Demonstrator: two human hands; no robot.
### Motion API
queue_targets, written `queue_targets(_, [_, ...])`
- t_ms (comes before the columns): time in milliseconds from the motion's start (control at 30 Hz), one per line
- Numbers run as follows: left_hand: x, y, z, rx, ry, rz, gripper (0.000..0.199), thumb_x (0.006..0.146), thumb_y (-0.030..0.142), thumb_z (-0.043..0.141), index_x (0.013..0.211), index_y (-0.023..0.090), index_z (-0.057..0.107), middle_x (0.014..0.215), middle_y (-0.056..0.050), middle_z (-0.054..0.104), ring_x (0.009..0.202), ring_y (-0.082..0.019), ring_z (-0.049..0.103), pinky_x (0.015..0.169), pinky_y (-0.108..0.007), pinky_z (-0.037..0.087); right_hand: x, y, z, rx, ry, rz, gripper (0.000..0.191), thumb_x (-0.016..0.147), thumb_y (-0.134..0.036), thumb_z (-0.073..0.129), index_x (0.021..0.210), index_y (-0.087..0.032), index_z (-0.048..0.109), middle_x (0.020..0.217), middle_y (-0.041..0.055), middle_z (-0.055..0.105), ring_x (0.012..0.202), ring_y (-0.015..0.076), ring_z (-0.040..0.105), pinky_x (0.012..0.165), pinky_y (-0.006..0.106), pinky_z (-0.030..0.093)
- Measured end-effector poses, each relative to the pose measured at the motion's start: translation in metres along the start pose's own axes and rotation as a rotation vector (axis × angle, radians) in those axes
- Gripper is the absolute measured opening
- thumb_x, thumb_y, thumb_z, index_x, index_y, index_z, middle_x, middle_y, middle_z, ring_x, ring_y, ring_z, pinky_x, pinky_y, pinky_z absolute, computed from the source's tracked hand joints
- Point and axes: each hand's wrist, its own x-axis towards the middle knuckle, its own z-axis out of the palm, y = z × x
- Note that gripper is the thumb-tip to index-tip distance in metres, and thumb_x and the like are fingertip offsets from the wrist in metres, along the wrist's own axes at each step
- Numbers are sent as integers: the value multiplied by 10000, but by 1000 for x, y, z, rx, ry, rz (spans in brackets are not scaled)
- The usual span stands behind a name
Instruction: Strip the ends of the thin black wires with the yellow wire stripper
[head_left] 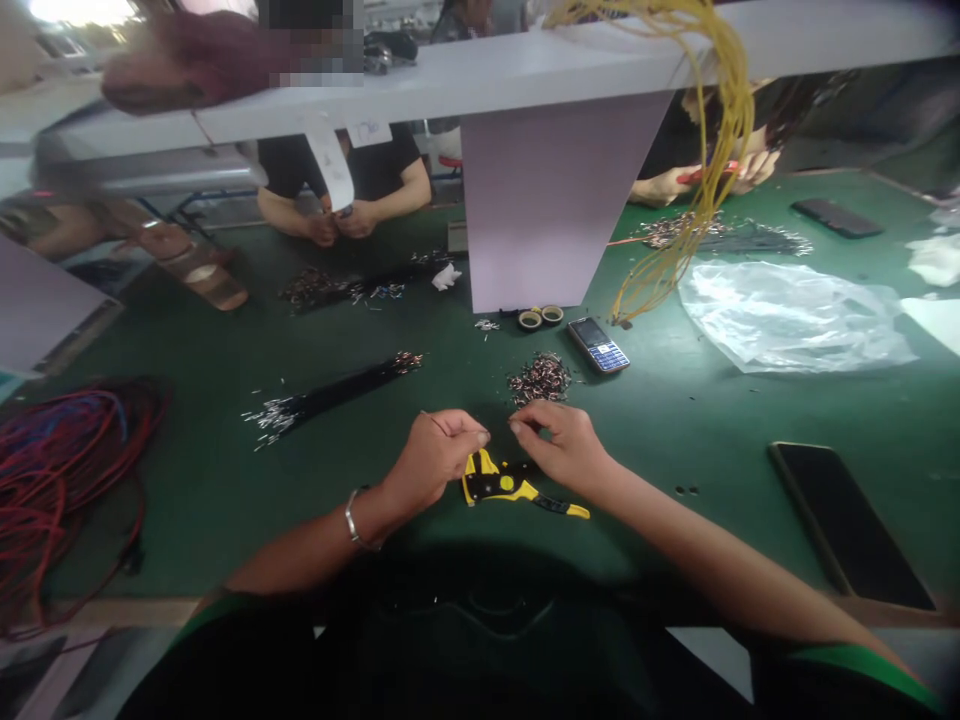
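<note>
My left hand (435, 458), with a metal bangle at the wrist, is closed in a pinch on a thin dark wire (430, 421) whose end pokes out behind the knuckles. Just to the right, my right hand (564, 442) is also pinched; whatever lies between its fingertips is too small to make out. A small gap separates the two hands. Below them on the green table lies a yellow and black wire stripper (507, 484). Just beyond the right fingertips is a heap of small copper-coloured and dark bits (541, 378). A bundle of black wires (337, 393) with bared, silvery ends lies to the left.
Red and blue cables (75, 470) are coiled at far left. A keypad phone (598, 346), tape rolls (541, 318) and a clear plastic bag (795, 315) lie beyond. A smartphone (847, 520) is at right. Yellow wires (727, 110) hang from the shelf (450, 85). Co-workers sit opposite.
</note>
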Motion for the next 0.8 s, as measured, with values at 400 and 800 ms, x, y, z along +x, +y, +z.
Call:
queue_targets(400, [-1, 13, -2, -133, 64, -137, 141, 635, 220, 707, 601, 127, 607, 405, 78, 385, 313, 0, 261, 344, -187, 121, -25, -3, -18, -96, -230, 32, 211, 844, -284, 575, 1003, -157, 630, 900, 95, 683, 784, 205, 648, 730, 342, 528])
queue_targets(800, [3, 25, -5, -156, 88, -166, 116, 638, 218, 713, 604, 130, 645, 375, 88, 330, 314, -8, 211, 359, -222, 85, -65, 17, 3, -284, -421, -47, 422, 792, -207, 584, 1206, -135, 559, 1129, 168, 579, 1043, 310, 513, 909, 506, 460])
